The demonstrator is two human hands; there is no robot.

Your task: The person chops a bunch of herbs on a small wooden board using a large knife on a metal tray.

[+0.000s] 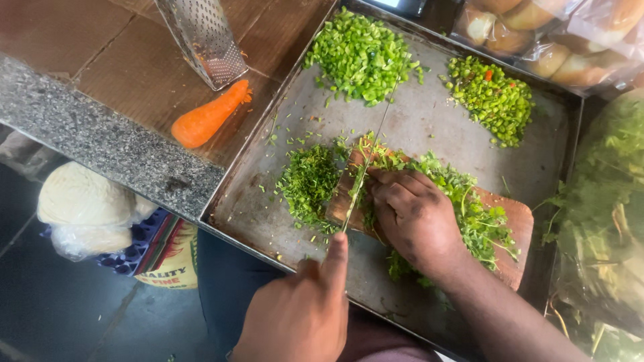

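Note:
My left hand (298, 315) grips a knife (365, 167), index finger laid along its spine, the thin blade standing edge-down on a bunch of green leafy herbs (469, 208). My right hand (412, 214) presses that bunch flat on a brown wooden cutting board (520, 221), knuckles right next to the blade. A pile of finely chopped herbs (308, 181) lies just left of the blade. Board and herbs rest in a large metal tray (422, 121).
The tray also holds a heap of chopped green vegetable (359, 57) and a heap of sliced green chillies (490, 97). A carrot (208, 117) and a metal grater (204, 40) lie on cardboard at left. Bagged buns (550, 33) and bagged greens (610, 201) sit right.

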